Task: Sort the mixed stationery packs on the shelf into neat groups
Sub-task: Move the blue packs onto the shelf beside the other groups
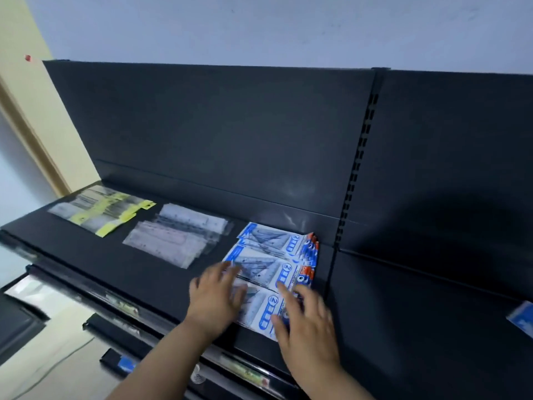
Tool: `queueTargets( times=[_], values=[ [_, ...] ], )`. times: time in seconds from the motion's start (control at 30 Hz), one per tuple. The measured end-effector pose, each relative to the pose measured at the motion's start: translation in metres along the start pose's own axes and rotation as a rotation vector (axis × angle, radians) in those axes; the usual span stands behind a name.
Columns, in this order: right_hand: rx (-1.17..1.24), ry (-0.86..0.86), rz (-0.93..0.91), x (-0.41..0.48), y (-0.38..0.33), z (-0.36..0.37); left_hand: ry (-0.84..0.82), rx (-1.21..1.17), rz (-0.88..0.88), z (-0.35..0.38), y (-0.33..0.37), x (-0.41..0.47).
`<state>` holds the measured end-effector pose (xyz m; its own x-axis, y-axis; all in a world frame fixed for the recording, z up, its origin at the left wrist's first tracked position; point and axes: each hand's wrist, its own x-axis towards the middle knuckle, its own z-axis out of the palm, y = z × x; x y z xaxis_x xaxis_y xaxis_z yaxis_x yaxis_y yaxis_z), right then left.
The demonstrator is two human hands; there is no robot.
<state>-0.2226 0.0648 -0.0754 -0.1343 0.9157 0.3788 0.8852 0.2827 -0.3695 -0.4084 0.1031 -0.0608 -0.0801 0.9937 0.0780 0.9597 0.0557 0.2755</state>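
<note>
Head view: we see the left hand [215,298] and right hand [307,321], fingers straight and spread, flat on the blue packs [269,246], lower centre of frame.

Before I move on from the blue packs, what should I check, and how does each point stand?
1. Blue packs grouped at the right end of the shelf: ok.
2. Left hand and right hand flat on them, gripping nothing: ok.
3. Clear packs apart from the blue: ok.
4. Yellow-labelled packs in their own group: ok.
5. Every blue pack gathered: not ok; a stray blue pack lies on the next shelf.
</note>
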Motion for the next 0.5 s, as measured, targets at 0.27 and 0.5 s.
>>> queueTargets(
  times=[0.27, 0.5],
  values=[
    [-0.082, -0.326, -0.002, -0.004, 0.022, -0.007, 0.042, 0.054, 0.322, 0.012, 0.034, 0.006],
    [-0.008, -0.070, 0.288, -0.030, 0.117, -0.078, -0.125, 0.067, 0.732, 0.044, 0.170, -0.007]
  ],
)
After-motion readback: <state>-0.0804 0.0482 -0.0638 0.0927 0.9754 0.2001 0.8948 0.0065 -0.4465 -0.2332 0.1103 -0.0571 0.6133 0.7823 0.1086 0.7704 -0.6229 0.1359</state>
